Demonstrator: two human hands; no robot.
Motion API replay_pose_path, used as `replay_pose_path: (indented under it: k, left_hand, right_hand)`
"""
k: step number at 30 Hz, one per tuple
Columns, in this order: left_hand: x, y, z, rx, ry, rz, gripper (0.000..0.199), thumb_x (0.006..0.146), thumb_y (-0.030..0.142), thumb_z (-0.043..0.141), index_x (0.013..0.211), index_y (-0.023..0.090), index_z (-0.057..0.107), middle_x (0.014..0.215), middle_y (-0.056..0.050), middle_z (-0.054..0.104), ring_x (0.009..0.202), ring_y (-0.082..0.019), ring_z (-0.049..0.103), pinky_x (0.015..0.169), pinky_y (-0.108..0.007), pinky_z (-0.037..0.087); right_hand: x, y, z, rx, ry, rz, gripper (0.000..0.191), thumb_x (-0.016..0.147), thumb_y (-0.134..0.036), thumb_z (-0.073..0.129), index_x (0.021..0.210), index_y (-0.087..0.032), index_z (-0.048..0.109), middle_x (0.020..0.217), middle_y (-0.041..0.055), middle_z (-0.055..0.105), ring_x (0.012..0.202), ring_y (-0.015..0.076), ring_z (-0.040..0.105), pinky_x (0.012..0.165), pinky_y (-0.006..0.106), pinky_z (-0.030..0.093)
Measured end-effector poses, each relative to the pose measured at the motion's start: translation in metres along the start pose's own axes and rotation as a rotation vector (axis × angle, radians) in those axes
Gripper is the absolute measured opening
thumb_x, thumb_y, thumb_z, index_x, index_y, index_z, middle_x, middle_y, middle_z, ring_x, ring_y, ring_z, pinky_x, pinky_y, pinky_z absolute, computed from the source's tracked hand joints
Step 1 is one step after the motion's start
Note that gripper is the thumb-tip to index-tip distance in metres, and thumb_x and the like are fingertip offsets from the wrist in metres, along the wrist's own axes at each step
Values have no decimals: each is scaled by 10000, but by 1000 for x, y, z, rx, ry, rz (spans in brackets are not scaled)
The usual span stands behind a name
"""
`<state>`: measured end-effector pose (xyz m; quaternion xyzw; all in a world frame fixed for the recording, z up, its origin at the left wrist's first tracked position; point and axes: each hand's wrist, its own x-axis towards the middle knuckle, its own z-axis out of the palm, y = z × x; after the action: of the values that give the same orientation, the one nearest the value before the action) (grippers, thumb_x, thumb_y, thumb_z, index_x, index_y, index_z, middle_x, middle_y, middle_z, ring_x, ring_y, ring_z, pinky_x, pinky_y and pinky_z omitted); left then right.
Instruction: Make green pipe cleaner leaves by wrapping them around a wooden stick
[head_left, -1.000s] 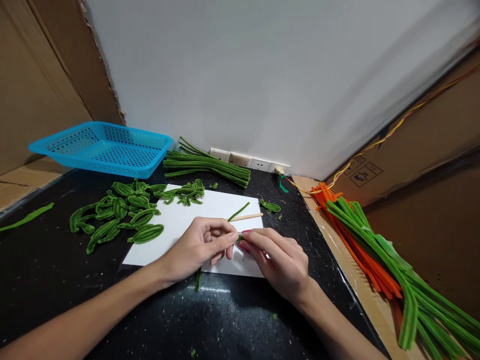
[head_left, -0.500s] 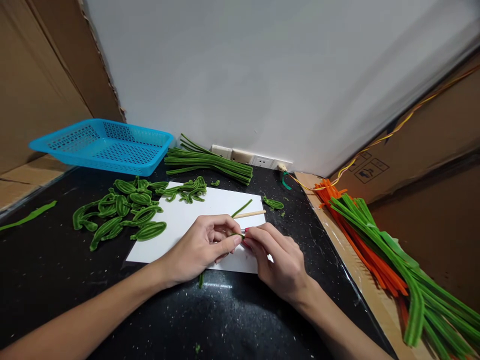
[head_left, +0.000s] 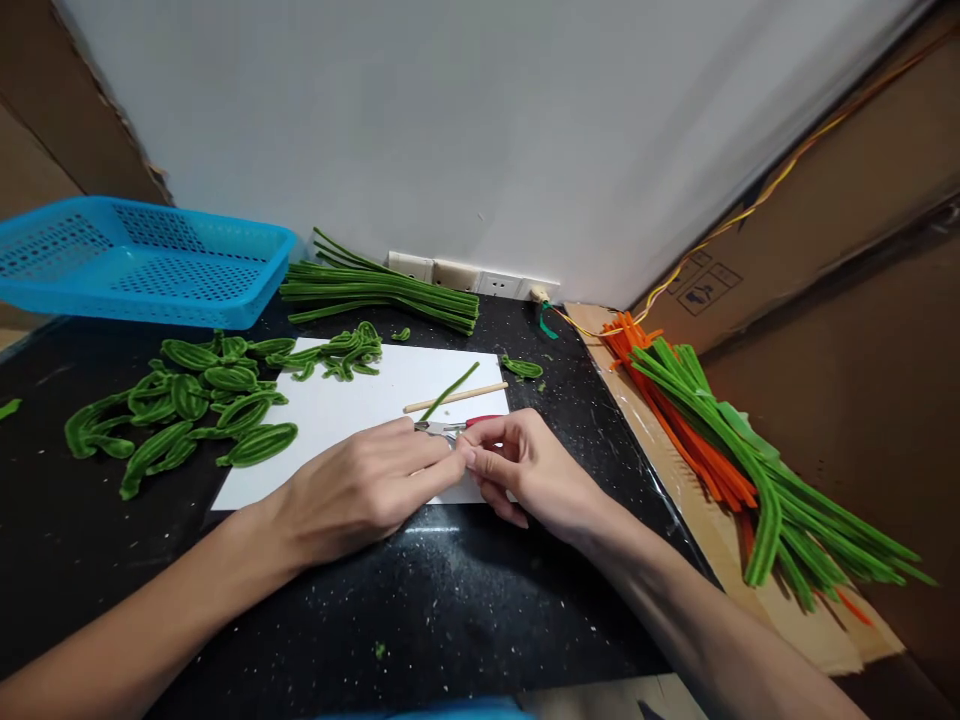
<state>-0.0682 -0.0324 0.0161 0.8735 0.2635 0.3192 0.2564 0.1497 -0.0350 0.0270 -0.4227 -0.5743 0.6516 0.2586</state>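
Observation:
My left hand is closed over the white sheet, palm down. A thin green pipe cleaner sticks out past its fingers, slanting up across a wooden stick. My right hand pinches thumb against forefinger, touching the left fingertips; whatever lies between them is hidden. Just behind the fingers, red-handled pliers lie on the sheet, partly covered. Left of the hands lies a pile of looped green pipe cleaner shapes, with several more shapes on the sheet's back edge.
A blue basket stands at the back left, beside a bundle of green pipe cleaners. One leaf-like loop lies right of the sheet. Green bundles and orange bundles rest on cardboard at right. Wall sockets line the back.
The red-handled pliers have left my right fingers and now lie on the sheet. My left hand has turned palm down, and my right fingers pinch against it. The view has shifted.

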Motion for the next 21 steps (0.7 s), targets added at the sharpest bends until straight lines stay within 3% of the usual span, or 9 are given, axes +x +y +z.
replay_pose_path:
  k: [4,7,10,13,15,17,21]
  left_hand:
    - [-1,-2,2,-50,23,-8,217,991,244,536,1035,199,743,855,-92,709,774,-200,623,784,-338,510]
    - [0,0,5,-159,89,-155,186,976,246,571,1041,196,737,870,-63,710,748,-174,603,746,-308,501]
    - [4,4,6,-337,108,-354,165,963,285,608,962,176,732,839,-37,690,724,-148,579,677,-262,470]
    - [9,5,4,-573,120,-480,182,917,332,677,915,154,715,802,-26,662,709,-137,572,639,-242,452]
    - [11,4,2,-718,120,-541,213,888,355,713,888,142,696,735,-7,615,644,-116,537,592,-231,429]
    - [13,2,1,-827,100,-580,245,862,375,740,856,138,675,684,13,566,597,-100,498,554,-222,404]
    - [13,1,1,-949,45,-615,279,841,394,764,832,139,651,648,25,525,586,-95,478,532,-212,388]
  right_hand:
    - [1,-1,-4,11,-36,21,445,854,-567,730,725,-165,591,441,-65,502,331,65,390,330,181,304]
    - [0,-5,-3,-107,21,-50,400,906,-535,687,794,-155,624,499,-44,555,372,82,460,363,193,361]
    - [-2,-7,-3,-371,140,-273,298,989,-415,603,863,-154,671,601,-12,618,470,100,536,447,213,423]
    - [-3,-1,-8,-752,243,-646,172,1006,-253,565,968,-156,701,796,39,701,632,119,612,578,237,476]
    - [-1,5,-13,-971,271,-861,125,988,-187,582,1031,-152,695,879,62,725,669,121,628,585,238,469]
    - [1,9,-16,-1102,305,-982,100,976,-158,607,1034,-153,689,891,64,738,670,115,643,567,229,461]
    - [4,15,-19,-1188,316,-1070,89,979,-154,620,1036,-162,687,880,60,749,709,122,688,593,221,500]
